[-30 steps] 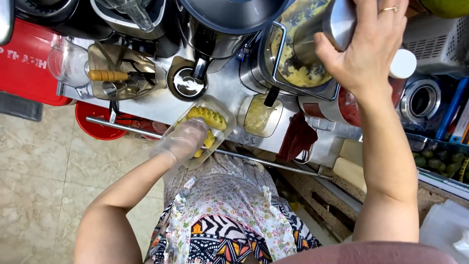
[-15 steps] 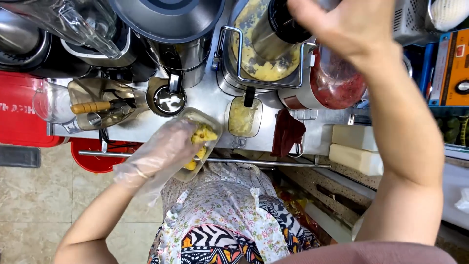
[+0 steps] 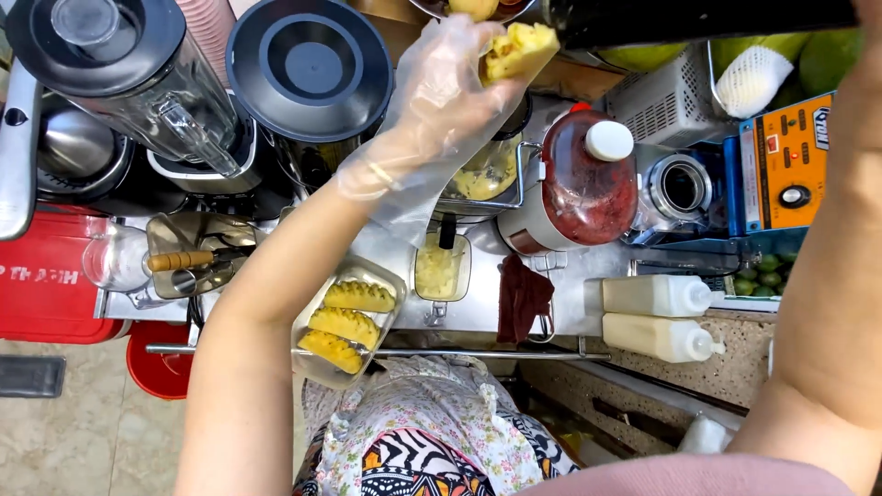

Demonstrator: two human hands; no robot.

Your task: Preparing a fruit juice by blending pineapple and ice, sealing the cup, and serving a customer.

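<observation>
**Counter inventory: pineapple piece held above the juicer**

1. My left hand, in a thin clear plastic glove, is raised over the counter with its fingers closed around 1 yellow pineapple piece. The piece sits at the fingertips, near the top edge of the view.
2. My right hand is out of view; only the right forearm shows along the right edge, reaching upward. I cannot tell whether that hand grips anything.
3. Clear plastic tray, at the near edge of the steel counter, just under my left forearm: 3 further pineapple pieces lie in it side by side.
4. Juicer bowl with yellow pulp, directly below the raised hand and partly hidden by it.
5. Small clear cup of pale pulp, just in front of the juicer.
6. Jar of red liquid with a white cap, just right of the juicer.
7. 2 pale squeeze bottles, lying on their sides at the right, 1 beside the other.
8. Blender jug with black lid, far left; round black lid beside it.
9. Dark red cloth, hanging at the counter front.
</observation>
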